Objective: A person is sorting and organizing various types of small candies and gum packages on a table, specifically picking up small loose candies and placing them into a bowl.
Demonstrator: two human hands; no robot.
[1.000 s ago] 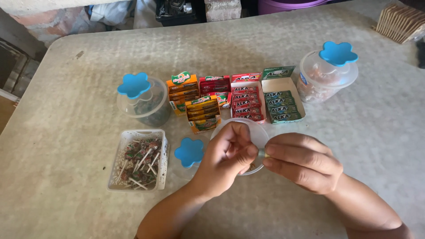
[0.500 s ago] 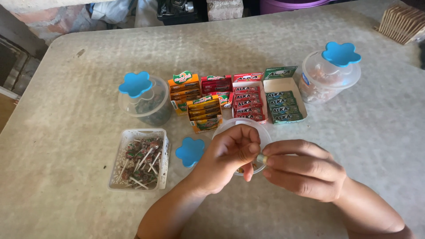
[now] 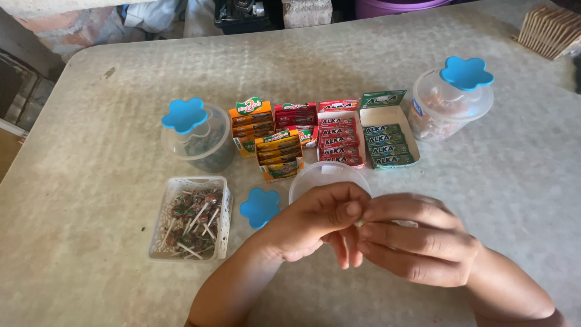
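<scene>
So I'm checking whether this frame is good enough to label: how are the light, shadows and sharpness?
Head view: soft, even daylight with no harsh glare on the table; faint shadows under the left hand and right hand; the candy boxes and lollipop basket look sharp; the small thing pinched between the fingers is too hidden to make out.

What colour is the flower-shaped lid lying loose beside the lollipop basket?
Blue: the loose flower-shaped lid shows best in the head view.
</scene>
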